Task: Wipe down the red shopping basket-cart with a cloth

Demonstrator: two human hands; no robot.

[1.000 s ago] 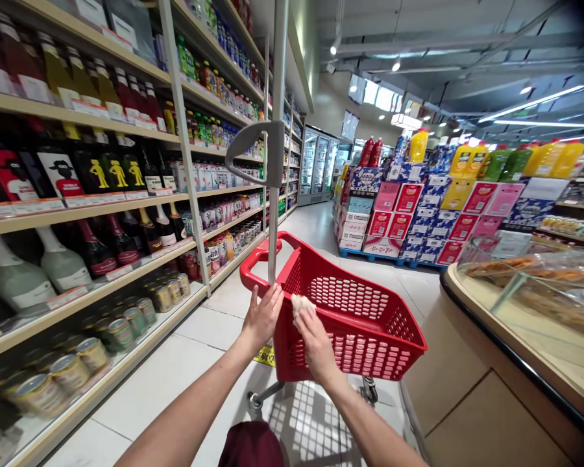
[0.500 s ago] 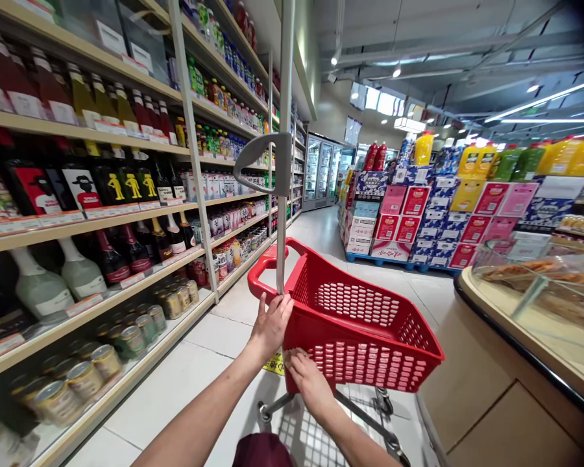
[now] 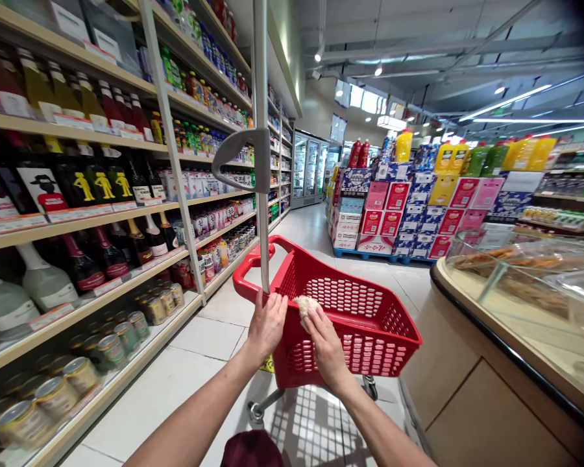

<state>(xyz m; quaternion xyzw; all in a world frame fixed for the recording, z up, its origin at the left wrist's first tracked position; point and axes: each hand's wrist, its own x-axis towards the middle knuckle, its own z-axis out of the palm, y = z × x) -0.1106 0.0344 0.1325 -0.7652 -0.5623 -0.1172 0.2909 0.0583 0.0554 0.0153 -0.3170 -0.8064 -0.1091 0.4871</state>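
Observation:
A red plastic shopping basket cart stands on the tiled aisle floor in front of me. A grey pole with a grey handle rises from its near left corner. My left hand is wrapped around the base of that pole at the cart's rim. My right hand presses a small off-white cloth against the cart's near rim, fingers closed on it. The inside of the cart looks bare.
Shelves of wine bottles, jars and cans run along the left. A curved glass deli counter stands close on the right. Stacked red and blue boxes topped with juice bottles fill the middle distance. Fridges stand at the far end.
My right hand dropped down the cart's near wall half a second ago and has come back up to the rim with the cloth. My left hand stayed on the pole.

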